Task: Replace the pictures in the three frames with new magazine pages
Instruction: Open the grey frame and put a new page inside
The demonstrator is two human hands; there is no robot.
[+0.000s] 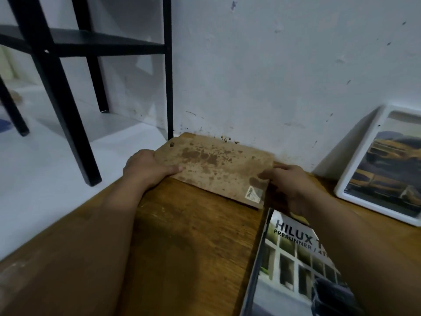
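Face-down frame [216, 169]: lies back-up at the far end of the wooden table [186, 242], stained brown backing board uppermost, barcode sticker at its near right corner. Long axis runs from far left to near right, skewed to the table edge. Its far edge sits close to the wall [273, 76]; contact there cannot be confirmed.

Left hand [148, 166]: on the frame's left short edge, thumb flat on the backing, fingers wrapped over the edge. Right hand [289, 181]: at the opposite short edge, fingertips curled against it; how firm the hold is I cannot tell. Both hands bracket the long axis, roughly equally near.

Judgement: the coming move is to open or lift the backing, so the grip along the short edges matters.

Room: open table toward the person on the left side. Magazine [293, 258], cover reading HILUX, lies just near-right of the frame's corner, under the right forearm. White frame [378, 165] leans on the wall, well apart to the right. Black rack legs [168, 71] stand just beyond the frame's far left corner.
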